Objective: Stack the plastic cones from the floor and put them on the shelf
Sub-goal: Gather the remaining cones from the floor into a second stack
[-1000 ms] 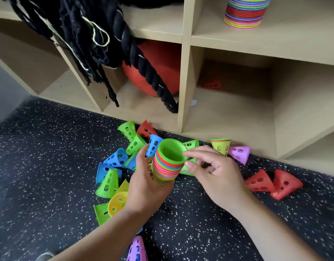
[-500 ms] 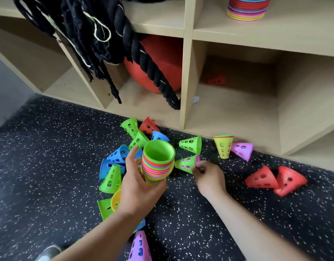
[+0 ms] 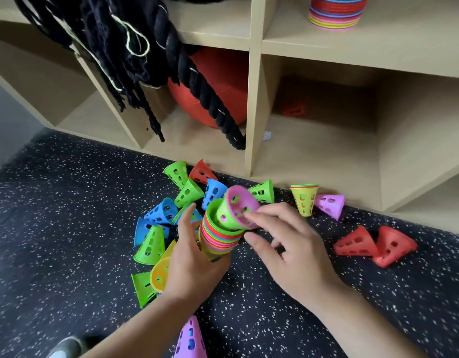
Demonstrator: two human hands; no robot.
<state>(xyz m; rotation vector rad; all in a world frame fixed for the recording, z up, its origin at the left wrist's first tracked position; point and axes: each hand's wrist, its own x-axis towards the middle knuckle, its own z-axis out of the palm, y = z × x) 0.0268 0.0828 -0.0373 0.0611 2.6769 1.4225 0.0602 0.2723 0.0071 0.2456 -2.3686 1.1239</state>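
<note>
My left hand (image 3: 194, 264) grips a multicoloured stack of cones (image 3: 218, 237), mouth up, above the dark speckled floor. My right hand (image 3: 287, 244) pinches a green cone with a pink one nested in it (image 3: 236, 209), tilted, its narrow end dipping into the stack's mouth. Loose cones lie around: several green and blue ones (image 3: 156, 223) left of the stack, a yellow cone (image 3: 159, 275) under my left hand, two red cones (image 3: 373, 244) at the right. A finished stack (image 3: 335, 12) stands on the upper shelf.
A small upright cone stack (image 3: 304, 200) and a pink cone (image 3: 329, 205) sit by the wooden shelf's bottom edge (image 3: 313, 177). A purple cone (image 3: 190, 339) lies near my arm. A red ball (image 3: 223, 86) and black ropes (image 3: 135, 47) fill the left cubbies.
My right hand reached to the floor, picked up the green-and-pink cone pair, and brought it up to the mouth of the stack. The left hand kept its hold on the stack.
</note>
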